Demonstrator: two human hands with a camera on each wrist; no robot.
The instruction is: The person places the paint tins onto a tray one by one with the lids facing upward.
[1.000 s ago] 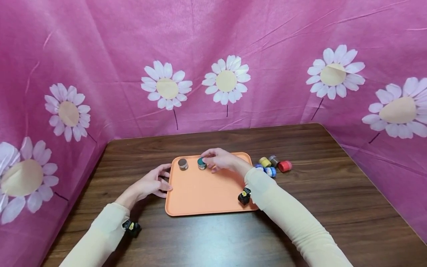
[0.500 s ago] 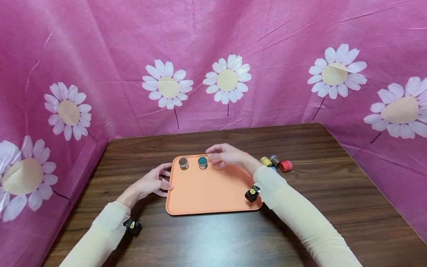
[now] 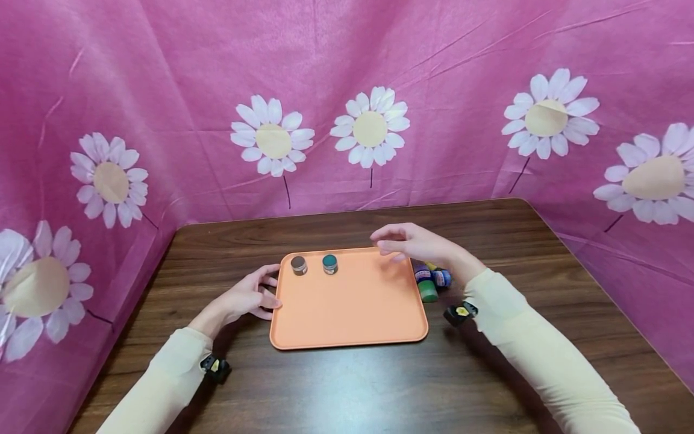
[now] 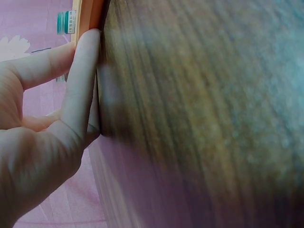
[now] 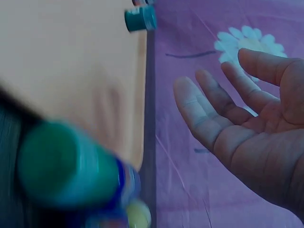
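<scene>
An orange tray (image 3: pixel 347 313) lies on the table, with two small paint pots standing at its far left: a brown one (image 3: pixel 299 265) and a teal one (image 3: pixel 329 264). My left hand (image 3: pixel 246 295) holds the tray's left edge, thumb on the rim and other fingers along the side. Above the tray's far right corner hovers my right hand (image 3: pixel 420 244), its fingers loosely bent and holding nothing. Beneath its wrist, beside the tray, lies a group of pots: a green pot (image 3: pixel 428 291), blue pots (image 3: pixel 441 278) and a yellow one (image 3: pixel 431 266), partly covered by the hand.
The brown wooden table (image 3: pixel 347 392) reaches a pink curtain (image 3: pixel 347 54) with white daisies at the back and sides. A small black camera (image 3: pixel 461 312) sits on the right wrist and another camera (image 3: pixel 215 367) on the left.
My right hand has let go of the teal pot and moved up and right, toward the loose pots. The green pot now shows, while the red and grey pots are hidden. The left hand stays put.
</scene>
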